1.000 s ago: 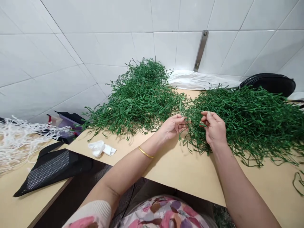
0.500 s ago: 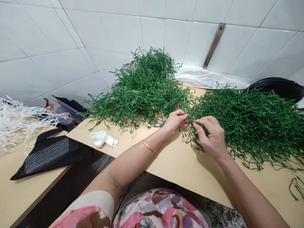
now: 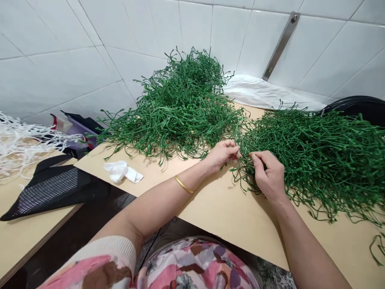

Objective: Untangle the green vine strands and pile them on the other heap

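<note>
Two heaps of thin green strands with small knobbed ends lie on the tan table (image 3: 228, 204). The left heap (image 3: 180, 104) rises toward the wall; the right heap (image 3: 331, 156) spreads along the right side. Between them my left hand (image 3: 225, 154), with a gold bangle at its forearm, is pinched on green strands at the left heap's edge. My right hand (image 3: 268, 172) pinches green strands just to its right, thumb against forefinger. A small gap parts the two hands. The exact strands between the fingertips are too fine to tell apart.
White stringy material (image 3: 27, 144) and a black mesh-panelled item (image 3: 51, 190) lie on another surface at left. Crumpled white tissue (image 3: 123, 171) sits near the table's left corner. White cloth (image 3: 255, 92), a metal bracket (image 3: 281, 46) and a black round-edged object (image 3: 357, 106) are behind.
The view has shifted slightly, with the wall bracket now higher and further right. My right hand has moved a little away from my left, widening the gap between the fingertips.
</note>
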`<action>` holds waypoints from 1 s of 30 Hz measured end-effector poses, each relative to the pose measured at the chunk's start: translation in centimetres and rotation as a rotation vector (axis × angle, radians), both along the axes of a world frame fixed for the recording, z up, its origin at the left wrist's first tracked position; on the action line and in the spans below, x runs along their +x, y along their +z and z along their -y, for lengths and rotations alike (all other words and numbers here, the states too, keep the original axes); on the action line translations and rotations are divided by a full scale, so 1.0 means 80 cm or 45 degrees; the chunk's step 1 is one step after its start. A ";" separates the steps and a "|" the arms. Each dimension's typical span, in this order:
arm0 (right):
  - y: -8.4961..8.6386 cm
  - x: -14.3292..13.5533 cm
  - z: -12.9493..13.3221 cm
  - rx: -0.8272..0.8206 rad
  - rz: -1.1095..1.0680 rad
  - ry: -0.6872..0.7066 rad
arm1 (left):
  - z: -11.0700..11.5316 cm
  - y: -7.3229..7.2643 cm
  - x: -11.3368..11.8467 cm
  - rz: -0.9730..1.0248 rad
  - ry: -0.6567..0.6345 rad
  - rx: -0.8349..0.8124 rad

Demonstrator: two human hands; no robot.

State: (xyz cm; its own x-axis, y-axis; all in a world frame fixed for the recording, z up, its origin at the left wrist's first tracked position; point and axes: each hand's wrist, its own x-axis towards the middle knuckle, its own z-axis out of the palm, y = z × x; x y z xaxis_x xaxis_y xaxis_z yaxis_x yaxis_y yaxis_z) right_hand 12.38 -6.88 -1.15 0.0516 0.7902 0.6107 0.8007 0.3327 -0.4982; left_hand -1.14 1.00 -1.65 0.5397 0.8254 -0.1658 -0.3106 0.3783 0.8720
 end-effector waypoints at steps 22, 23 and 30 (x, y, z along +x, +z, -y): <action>-0.006 -0.002 0.002 -0.164 0.253 0.171 | 0.004 0.007 -0.003 -0.155 -0.045 0.022; -0.007 -0.002 0.002 -0.157 0.276 0.175 | 0.004 0.007 -0.003 -0.180 -0.049 0.022; -0.007 -0.010 0.004 -0.024 0.379 0.104 | 0.004 0.003 -0.001 -0.188 -0.019 0.069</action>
State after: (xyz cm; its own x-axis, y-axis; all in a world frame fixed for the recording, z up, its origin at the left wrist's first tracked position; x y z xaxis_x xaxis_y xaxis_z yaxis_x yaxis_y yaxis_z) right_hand 11.59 -7.21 -1.73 -0.1916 0.7957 0.5745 0.8835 0.3948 -0.2522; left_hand -1.23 0.67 -1.42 0.5251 0.8273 -0.1995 -0.1722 0.3329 0.9271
